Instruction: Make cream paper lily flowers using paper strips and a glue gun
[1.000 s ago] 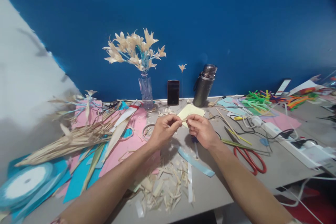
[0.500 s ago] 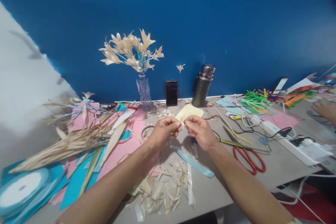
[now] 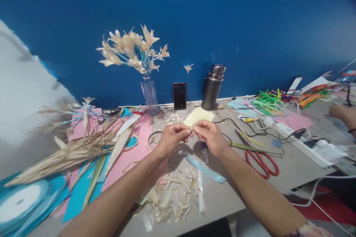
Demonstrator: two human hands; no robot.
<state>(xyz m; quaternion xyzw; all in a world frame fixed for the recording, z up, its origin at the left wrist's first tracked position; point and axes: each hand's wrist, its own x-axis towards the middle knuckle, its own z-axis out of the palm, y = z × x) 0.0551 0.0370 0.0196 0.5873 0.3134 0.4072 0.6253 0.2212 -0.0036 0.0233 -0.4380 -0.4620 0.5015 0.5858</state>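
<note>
My left hand [image 3: 174, 137] and my right hand [image 3: 209, 137] meet above the middle of the table, thumbs and forefingers pinched close together. Between the fingertips is a small pale piece of dried husk [image 3: 192, 128], mostly hidden by the fingers. Just behind the hands lies a pale yellow sheet of paper [image 3: 199, 115]. Below them are a light blue ribbon strip [image 3: 205, 169] and a heap of husk scraps [image 3: 169, 200]. Scissors with red handles [image 3: 263, 163] lie to the right of my right forearm.
Husk flowers [image 3: 133, 50] stand in a clear bottle [image 3: 149, 94] by the wall, near a phone [image 3: 179, 96] and a thermos [image 3: 213, 88]. Dried husks [image 3: 69, 155] and a ribbon roll [image 3: 20, 202] lie left. A power strip [image 3: 306, 146] and another person's hand [image 3: 343, 114] are right.
My fingertips have closed in, so less of the pale piece shows between them. The view has shifted slightly. At the far right, the other person's hand has moved.
</note>
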